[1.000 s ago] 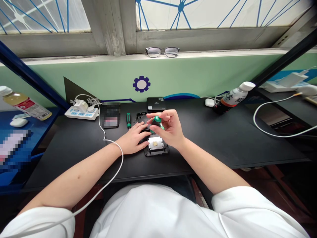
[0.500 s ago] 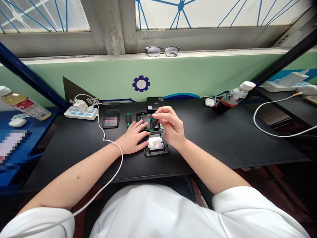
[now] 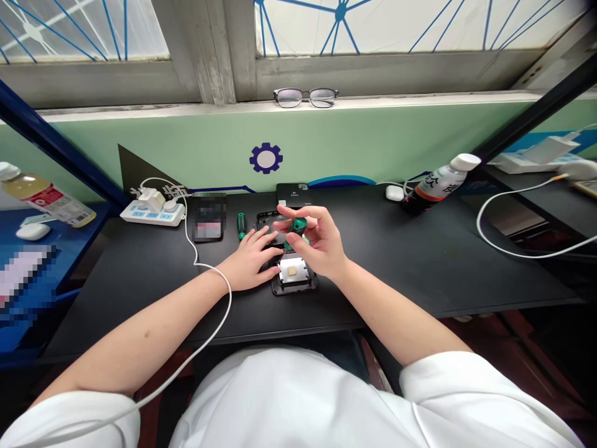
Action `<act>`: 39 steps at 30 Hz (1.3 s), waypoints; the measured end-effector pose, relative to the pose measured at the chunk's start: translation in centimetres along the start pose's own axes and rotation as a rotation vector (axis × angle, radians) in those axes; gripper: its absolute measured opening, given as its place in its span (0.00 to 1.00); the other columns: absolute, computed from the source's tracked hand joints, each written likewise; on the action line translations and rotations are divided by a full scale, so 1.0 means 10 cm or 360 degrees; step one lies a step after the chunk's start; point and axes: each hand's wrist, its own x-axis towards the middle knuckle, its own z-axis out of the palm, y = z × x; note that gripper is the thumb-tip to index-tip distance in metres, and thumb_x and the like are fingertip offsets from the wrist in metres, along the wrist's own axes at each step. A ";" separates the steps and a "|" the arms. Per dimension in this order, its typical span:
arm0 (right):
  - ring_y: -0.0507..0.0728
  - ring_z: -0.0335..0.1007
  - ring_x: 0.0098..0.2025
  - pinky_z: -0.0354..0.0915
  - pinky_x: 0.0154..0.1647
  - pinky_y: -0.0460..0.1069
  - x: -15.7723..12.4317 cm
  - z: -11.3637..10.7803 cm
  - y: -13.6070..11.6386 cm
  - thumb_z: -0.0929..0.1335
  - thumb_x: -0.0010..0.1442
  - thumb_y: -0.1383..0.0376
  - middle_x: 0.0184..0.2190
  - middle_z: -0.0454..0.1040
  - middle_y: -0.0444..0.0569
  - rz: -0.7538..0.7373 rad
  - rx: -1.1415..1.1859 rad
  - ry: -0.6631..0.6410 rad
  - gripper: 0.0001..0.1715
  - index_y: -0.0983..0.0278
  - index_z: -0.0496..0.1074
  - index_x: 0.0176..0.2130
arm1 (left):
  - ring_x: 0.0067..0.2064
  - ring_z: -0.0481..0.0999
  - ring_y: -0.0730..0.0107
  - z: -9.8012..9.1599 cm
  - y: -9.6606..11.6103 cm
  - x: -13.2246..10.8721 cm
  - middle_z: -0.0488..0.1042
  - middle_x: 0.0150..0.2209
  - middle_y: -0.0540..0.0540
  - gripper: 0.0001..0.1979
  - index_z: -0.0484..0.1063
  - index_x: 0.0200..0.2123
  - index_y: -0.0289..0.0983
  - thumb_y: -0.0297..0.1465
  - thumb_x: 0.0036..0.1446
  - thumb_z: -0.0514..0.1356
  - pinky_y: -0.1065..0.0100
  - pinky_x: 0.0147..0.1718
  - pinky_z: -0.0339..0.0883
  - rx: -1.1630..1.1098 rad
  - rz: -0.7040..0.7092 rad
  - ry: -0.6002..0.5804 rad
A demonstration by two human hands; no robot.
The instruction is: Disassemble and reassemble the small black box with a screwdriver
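A screwdriver (image 3: pixel 299 225) with a green and black handle sits between the thumb and fingers of my right hand (image 3: pixel 324 242), its end tilted toward me. Its shank points down at the upper part of a small black device casing (image 3: pixel 293 290); the tip is hard to make out. Inside that casing lies a white metal plate (image 3: pixel 298 269) with a gold-coloured square. My left hand (image 3: pixel 250 260) lies open, fingers spread, thumb and index finger at the casing's left side. Just behind, another black casing part (image 3: pixel 267 218) is partly covered by both hands.
A second green and black screwdriver (image 3: pixel 241 226) lies left of the casings. Behind stands a black box (image 3: pixel 293 195). A power strip (image 3: pixel 153 213) and a dark flat item (image 3: pixel 208 218) are further left; a white cable crosses my left forearm. A bottle (image 3: pixel 438 185) leans at right.
My right fingers have shifted around the screwdriver handle, the index finger now stretched out further left. The handle has tipped toward the right and toward me. My left hand has stayed put.
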 end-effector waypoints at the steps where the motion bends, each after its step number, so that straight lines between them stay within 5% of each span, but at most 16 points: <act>1: 0.62 0.83 0.56 0.81 0.55 0.62 0.00 -0.01 0.00 0.70 0.73 0.56 0.65 0.76 0.56 -0.0042 -0.0080 -0.0002 0.16 0.53 0.70 0.58 | 0.80 0.52 0.37 0.01 0.00 0.00 0.63 0.75 0.36 0.20 0.78 0.61 0.43 0.43 0.71 0.62 0.28 0.75 0.48 0.0008 -0.0005 0.0002; 9: 0.57 0.73 0.43 0.76 0.41 0.56 0.07 -0.10 0.04 0.63 0.77 0.62 0.44 0.70 0.50 -0.0307 -0.0481 0.0157 0.19 0.51 0.80 0.56 | 0.79 0.53 0.36 0.02 -0.01 0.00 0.66 0.72 0.34 0.21 0.79 0.60 0.41 0.44 0.71 0.62 0.29 0.75 0.50 0.0035 -0.0003 -0.0002; 14: 0.59 0.80 0.50 0.80 0.46 0.56 0.06 -0.12 0.02 0.70 0.73 0.55 0.51 0.78 0.53 -0.0052 -0.0085 0.0094 0.12 0.55 0.77 0.53 | 0.79 0.54 0.35 0.01 0.00 0.00 0.66 0.73 0.34 0.21 0.78 0.60 0.41 0.43 0.71 0.63 0.28 0.75 0.49 0.0007 -0.0019 -0.0002; 19: 0.59 0.87 0.47 0.82 0.54 0.59 0.05 -0.09 0.03 0.83 0.57 0.57 0.51 0.84 0.48 0.0178 0.0219 0.0026 0.30 0.54 0.68 0.50 | 0.80 0.52 0.36 -0.01 0.01 0.00 0.66 0.73 0.35 0.20 0.78 0.60 0.42 0.42 0.70 0.64 0.27 0.74 0.49 -0.0019 -0.0014 -0.0004; 22: 0.59 0.87 0.50 0.83 0.54 0.60 0.04 -0.06 0.03 0.81 0.62 0.58 0.54 0.84 0.48 0.0267 0.0294 -0.0040 0.28 0.53 0.64 0.51 | 0.79 0.54 0.37 0.00 0.01 0.00 0.67 0.73 0.36 0.19 0.79 0.59 0.43 0.41 0.69 0.64 0.27 0.74 0.49 -0.0029 -0.0021 0.0015; 28: 0.63 0.76 0.64 0.77 0.61 0.63 0.05 -0.10 0.00 0.69 0.73 0.54 0.65 0.73 0.54 0.0062 0.0026 -0.0084 0.16 0.51 0.72 0.58 | 0.79 0.53 0.37 0.00 0.00 0.00 0.66 0.74 0.36 0.21 0.78 0.61 0.43 0.44 0.71 0.62 0.28 0.74 0.50 0.0015 -0.0023 -0.0016; 35: 0.60 0.73 0.47 0.77 0.47 0.60 0.07 -0.16 0.01 0.63 0.77 0.55 0.46 0.70 0.52 -0.0127 -0.0399 0.0118 0.18 0.53 0.81 0.54 | 0.79 0.55 0.36 0.01 0.00 -0.01 0.67 0.72 0.33 0.21 0.78 0.61 0.41 0.44 0.72 0.61 0.27 0.73 0.51 0.0054 -0.0016 -0.0027; 39: 0.61 0.78 0.54 0.80 0.48 0.59 0.06 -0.14 0.00 0.66 0.76 0.54 0.55 0.76 0.54 -0.0060 -0.0147 0.0047 0.15 0.54 0.78 0.55 | 0.79 0.55 0.36 0.00 0.01 0.00 0.68 0.72 0.35 0.21 0.78 0.61 0.42 0.44 0.71 0.61 0.29 0.73 0.52 0.0051 -0.0019 -0.0017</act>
